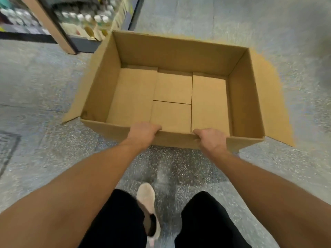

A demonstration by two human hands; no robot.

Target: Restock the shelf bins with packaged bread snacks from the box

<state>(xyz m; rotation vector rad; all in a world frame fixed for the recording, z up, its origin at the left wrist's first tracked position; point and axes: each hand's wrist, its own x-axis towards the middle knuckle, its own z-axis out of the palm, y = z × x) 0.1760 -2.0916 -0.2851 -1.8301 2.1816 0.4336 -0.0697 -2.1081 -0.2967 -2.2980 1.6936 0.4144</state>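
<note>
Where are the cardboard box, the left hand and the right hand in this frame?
cardboard box (172, 90): head view, on its bare inner floor.
left hand (143, 134): head view, on the back of the hand gripping the near wall.
right hand (211, 140): head view, on the back of the hand gripping the near wall.

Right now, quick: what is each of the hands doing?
Left hand: grips the near wall of the cardboard box.
Right hand: grips the same near wall.

Even, diffuse indoor light — heavy motion blur on floor (268, 24) and shelves (80, 18), wide-angle edge bending.
</note>
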